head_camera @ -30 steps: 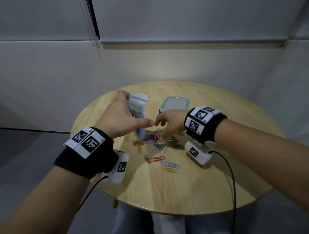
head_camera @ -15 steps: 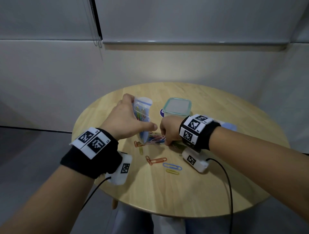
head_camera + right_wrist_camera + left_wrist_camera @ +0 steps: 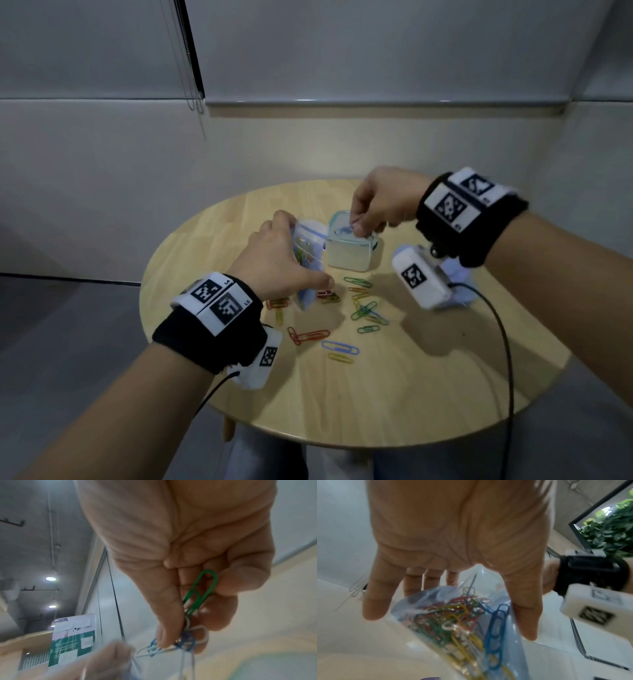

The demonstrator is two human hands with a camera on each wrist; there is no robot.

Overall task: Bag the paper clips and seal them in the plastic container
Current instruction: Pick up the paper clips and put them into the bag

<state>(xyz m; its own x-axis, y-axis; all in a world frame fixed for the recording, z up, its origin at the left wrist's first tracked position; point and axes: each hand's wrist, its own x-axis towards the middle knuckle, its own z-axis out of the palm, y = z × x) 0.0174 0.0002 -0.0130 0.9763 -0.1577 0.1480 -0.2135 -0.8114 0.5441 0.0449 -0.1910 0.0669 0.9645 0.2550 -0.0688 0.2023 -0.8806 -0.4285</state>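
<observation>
1. Bagging is under way and, judged from the layout, roughly half complete: the zip bag (image 3: 307, 253) already holds a dense tangle of coloured clips, while loose paper clips (image 3: 363, 308) lie scattered on the tabletop (image 3: 394, 394).
2. Left hand (image 3: 274, 263): its fingers (image 3: 373, 605) and thumb curl around the bag and hold it upright, mouth upward, base on or just above the tabletop. The left wrist view shows the clear plastic, clips inside, running between thumb and fingers.
3. Right hand (image 3: 383, 202): its fingers (image 3: 169, 622) pinch a small bunch of clips (image 3: 199, 595), one green with blue and pale ones below it. The hand is raised over the plastic container (image 3: 352, 248), at about 2 o'clock from the bag mouth and near it.
4. Container position: it stands just beside the bag, at 3 o'clock from it, toward the far side of the tabletop. The right hand hides part of its top, so whether its lid is on cannot be told.
5. Loose clip positions, taken from the bag base:
   - a green, orange and blue group at 4 o'clock;
   - red, blue and yellow clips at 5 to 6 o'clock, nearer the tabletop's front edge;
   - a few orange and yellow clips at 8 o'clock, below the left wrist.
6. Remaining work, as a judgement: deliver the pinched bunch into the bag, collect the loose clips, press the zip closed, place the bag in the container, and fit the lid.
</observation>
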